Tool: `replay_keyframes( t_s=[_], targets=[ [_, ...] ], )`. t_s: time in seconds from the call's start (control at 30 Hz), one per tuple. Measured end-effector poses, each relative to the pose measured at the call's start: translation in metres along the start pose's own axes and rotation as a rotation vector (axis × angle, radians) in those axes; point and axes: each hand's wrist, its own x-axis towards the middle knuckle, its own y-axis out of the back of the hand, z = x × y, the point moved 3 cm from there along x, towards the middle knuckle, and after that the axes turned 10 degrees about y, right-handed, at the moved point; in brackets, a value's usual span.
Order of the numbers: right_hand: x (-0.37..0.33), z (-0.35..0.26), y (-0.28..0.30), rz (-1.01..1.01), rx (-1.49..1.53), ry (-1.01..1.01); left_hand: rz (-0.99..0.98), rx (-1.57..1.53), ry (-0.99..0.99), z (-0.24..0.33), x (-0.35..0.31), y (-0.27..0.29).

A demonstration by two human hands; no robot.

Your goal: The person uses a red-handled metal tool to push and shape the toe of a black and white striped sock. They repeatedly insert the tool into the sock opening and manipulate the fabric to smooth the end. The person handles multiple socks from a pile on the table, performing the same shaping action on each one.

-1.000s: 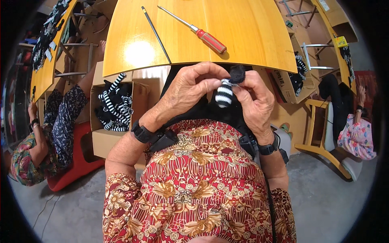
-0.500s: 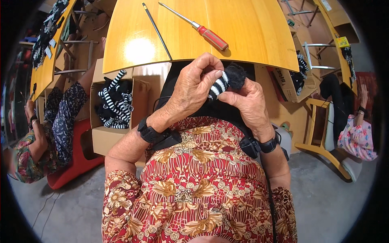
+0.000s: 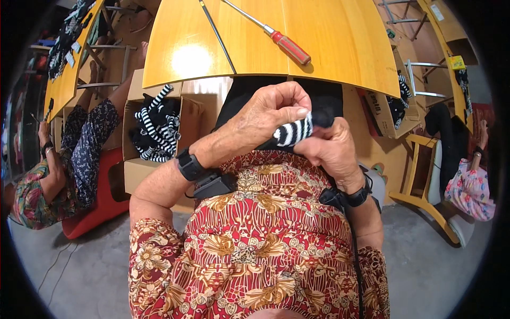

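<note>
Striped knit (image 3: 291, 133) swung flatter vs prev; L grip (image 3: 261, 116), R grip (image 3: 336, 151) holding.

Yellow wooden table (image 3: 340, 42) ahead, near edge curving. On it, screwdriver (image 3: 289, 49) with red handle, shaft slanting up and left; thin dark rod (image 3: 218, 36) left of it, lower end close to near edge. Open cardboard box (image 3: 144, 178) below table's left corner, second cardboard box (image 3: 380, 111) at right. Red chair (image 3: 98, 210) at left, co-worker in dark patterned trousers (image 3: 37, 189) beside it. Wooden-framed chair (image 3: 426, 204) at right, near co-worker in pink patterned top (image 3: 470, 189). Small yellow packet (image 3: 456, 63) on far-right table (image 3: 445, 42). Grey floor (image 3: 106, 266) below.
</note>
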Motion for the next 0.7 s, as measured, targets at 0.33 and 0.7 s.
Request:
replay_keyframes(
  t_s=[0.33, 0.7],
  targets=[
    [0.013, -0.002, 0.004, 0.236, 0.351, 0.264, 0.031, 0.171, -0.396, 0.016, -0.004, -0.013],
    [0.009, 0.006, 0.000, 0.143, 0.453, 0.231, 0.087, 0.165, -0.428, 0.034, -0.001, -0.029]
  ],
)
